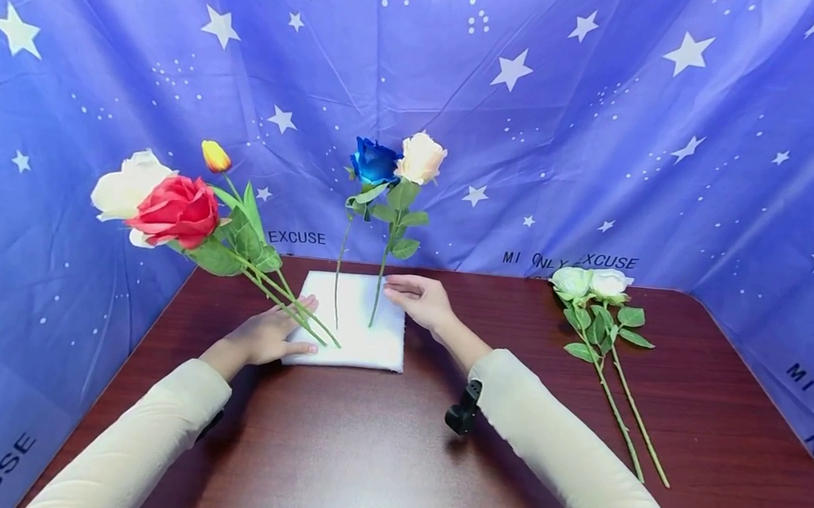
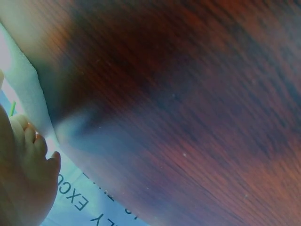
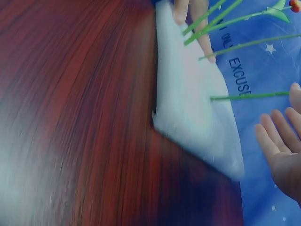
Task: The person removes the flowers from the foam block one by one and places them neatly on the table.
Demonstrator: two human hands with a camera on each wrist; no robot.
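A white foam block point(image 1: 386, 352) on the table bears several upright artificial flowers. My left hand point(image 1: 267, 337) rests along its left edge, fingers spread behind the leaning stems and thumb on the near side. Beside the stem of a cream rose point(image 1: 421, 159) is my right hand point(image 1: 423, 301); its fingers are extended, with the tips right at the stem. Just left of the cream rose stands a blue rose point(image 1: 374, 162). A red rose point(image 1: 179, 210), a white flower point(image 1: 128, 184) and an orange-yellow tulip point(image 1: 215, 157) tilt to the left. The right wrist view shows the open palm point(image 3: 287, 165).
Two pale roses, a greenish one point(image 1: 572, 283) and a white one point(image 1: 609, 283), lie with their stems on the right of the brown table point(image 1: 334, 455). A blue star-printed cloth point(image 1: 408, 63) hangs behind and at both sides.
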